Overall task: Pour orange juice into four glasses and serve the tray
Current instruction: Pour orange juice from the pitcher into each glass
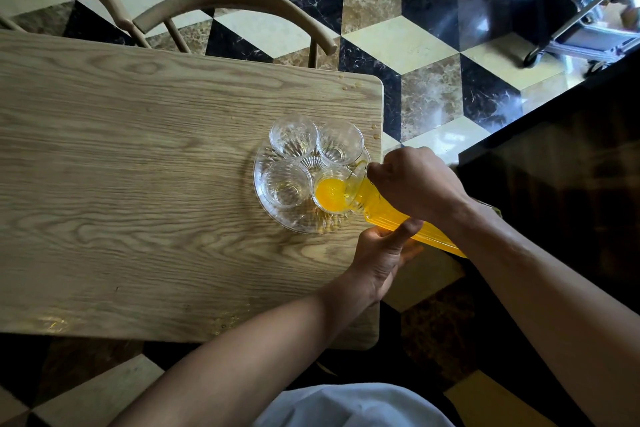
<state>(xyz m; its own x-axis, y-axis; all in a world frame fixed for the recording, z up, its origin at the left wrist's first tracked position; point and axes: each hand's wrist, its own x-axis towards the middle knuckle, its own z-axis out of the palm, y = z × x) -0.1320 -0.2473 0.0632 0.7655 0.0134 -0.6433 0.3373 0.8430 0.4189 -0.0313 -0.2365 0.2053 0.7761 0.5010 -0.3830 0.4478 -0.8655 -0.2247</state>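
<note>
Pouring orange juice into the near-right glass (330,191) on the tray (266,199).
Right hand (417,180) grips the tilted pitcher (388,213); left hand (382,255) clasps it from beneath, at the table's (138,184) right end.

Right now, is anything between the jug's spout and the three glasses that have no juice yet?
Nothing visible blocks them. The jug, held by the right hand and left hand, pours into the near-right glass; the three empty glasses stand open-topped beside it on the tray.
</note>
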